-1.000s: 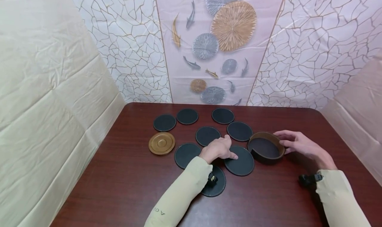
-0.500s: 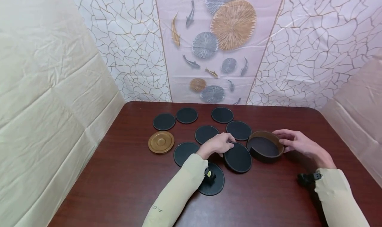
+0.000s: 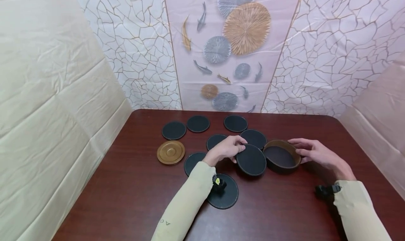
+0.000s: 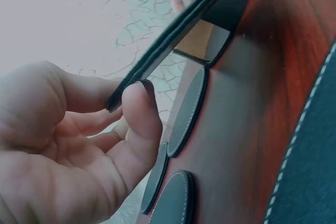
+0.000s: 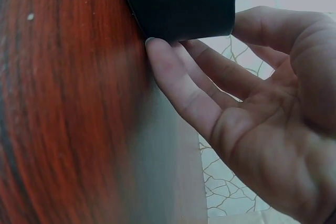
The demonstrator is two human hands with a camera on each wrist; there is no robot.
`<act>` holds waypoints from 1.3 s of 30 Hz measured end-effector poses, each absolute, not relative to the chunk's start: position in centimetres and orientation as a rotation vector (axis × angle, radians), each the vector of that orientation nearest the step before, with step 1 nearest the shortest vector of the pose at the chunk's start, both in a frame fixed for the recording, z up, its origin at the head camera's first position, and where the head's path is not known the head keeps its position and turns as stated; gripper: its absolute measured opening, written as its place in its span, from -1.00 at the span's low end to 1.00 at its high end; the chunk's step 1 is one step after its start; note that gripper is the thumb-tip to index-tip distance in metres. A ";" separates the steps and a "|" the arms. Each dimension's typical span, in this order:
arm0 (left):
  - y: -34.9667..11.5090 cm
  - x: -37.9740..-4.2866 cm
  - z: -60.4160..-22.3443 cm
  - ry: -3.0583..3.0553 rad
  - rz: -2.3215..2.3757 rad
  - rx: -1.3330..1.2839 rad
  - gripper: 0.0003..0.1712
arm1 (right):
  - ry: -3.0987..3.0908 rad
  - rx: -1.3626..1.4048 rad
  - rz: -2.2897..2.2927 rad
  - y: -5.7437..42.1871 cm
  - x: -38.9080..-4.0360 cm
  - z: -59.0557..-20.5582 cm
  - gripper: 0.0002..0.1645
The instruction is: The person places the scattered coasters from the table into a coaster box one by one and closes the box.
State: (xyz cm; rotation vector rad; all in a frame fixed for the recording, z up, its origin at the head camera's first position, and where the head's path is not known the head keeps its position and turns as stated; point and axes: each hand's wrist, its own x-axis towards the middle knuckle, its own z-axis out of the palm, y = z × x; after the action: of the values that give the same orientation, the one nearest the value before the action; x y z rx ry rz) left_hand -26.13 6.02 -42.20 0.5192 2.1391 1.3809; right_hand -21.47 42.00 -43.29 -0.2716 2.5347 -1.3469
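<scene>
My left hand (image 3: 226, 150) pinches a round black coaster (image 3: 251, 160) by its left edge, thumb on one face. In the left wrist view the coaster (image 4: 170, 40) is tilted and off the table. Just to its right stands a round, low coaster holder (image 3: 281, 157), black outside and brown within, with a notch in its wall. My right hand (image 3: 314, 153) holds the coaster holder's right side. In the right wrist view, fingertips (image 5: 163, 59) press the holder's dark outer wall (image 5: 178, 6) near its base, and the thumb lies by the rim.
Several black coasters lie around: one by the left forearm (image 3: 227, 195), one left of the hand (image 3: 192, 162), one behind the holder (image 3: 254, 138), more (image 3: 198, 124) at the back. A brown ringed disc (image 3: 171, 152) lies left on the dark wooden table (image 3: 126, 191).
My left hand has taken hold of the coaster by its edge, lifted it from the table and moved slightly left and back. The right hand and holder stay in place.
</scene>
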 end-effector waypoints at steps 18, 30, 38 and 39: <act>7.2 -26.6 -41.1 1.989 1.712 0.389 -0.67 | 2.484 -0.314 -1.441 42.4 -21.7 -44.1 -0.40; 10.2 -26.3 -41.5 1.854 1.955 0.215 -0.70 | 2.463 -0.267 -1.439 42.9 -21.9 -44.0 -0.39; 11.6 -26.0 -41.8 1.800 2.002 0.209 -0.69 | 2.466 -0.260 -1.459 43.2 -21.7 -44.2 -0.40; 11.8 -25.9 -41.9 1.795 2.006 0.213 -0.69 | 2.469 -0.255 -1.459 43.3 -21.7 -44.3 -0.40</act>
State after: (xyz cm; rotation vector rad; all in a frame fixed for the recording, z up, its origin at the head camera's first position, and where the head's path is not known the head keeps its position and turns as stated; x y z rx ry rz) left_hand -25.92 11.78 -41.86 0.2132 1.7947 2.0060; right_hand -21.65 43.27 -44.28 -0.2550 2.4688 -1.4593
